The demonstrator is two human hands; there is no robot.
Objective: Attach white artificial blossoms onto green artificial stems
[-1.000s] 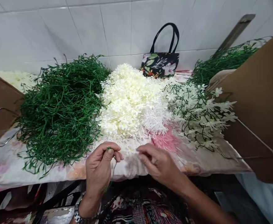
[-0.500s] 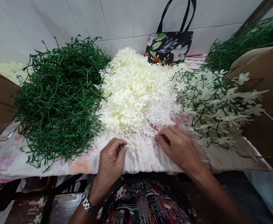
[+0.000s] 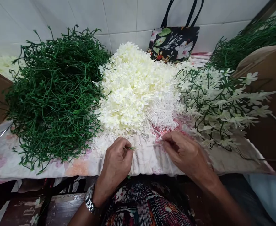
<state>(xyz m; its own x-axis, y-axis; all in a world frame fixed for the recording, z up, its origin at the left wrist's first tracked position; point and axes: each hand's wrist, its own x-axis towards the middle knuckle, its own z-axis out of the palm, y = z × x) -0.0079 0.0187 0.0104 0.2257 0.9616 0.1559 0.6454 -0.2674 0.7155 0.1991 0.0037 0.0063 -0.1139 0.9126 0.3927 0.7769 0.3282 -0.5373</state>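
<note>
My left hand (image 3: 117,161) is closed in a pinch on a thin green plastic stem (image 3: 130,148), whose tip pokes out to the right of the fingers. My right hand (image 3: 183,152) is pinched on a small white flower piece (image 3: 158,139) at the front edge of the heap of cream artificial blossoms (image 3: 135,91). Both hands rest over the floral cloth (image 3: 81,164) at the near table edge, a short gap between them. A big pile of green stems (image 3: 55,91) lies to the left.
Finished sprigs of white flowers on green stems (image 3: 220,100) lie at the right, beside a brown cardboard box (image 3: 267,81). A black floral handbag (image 3: 174,42) leans on the tiled wall. More green stems (image 3: 248,42) sit at the back right.
My right hand moved forward and right to the blossom heap's edge and pinched a white piece. My left hand crept slightly right with the stem. The view tilted down.
</note>
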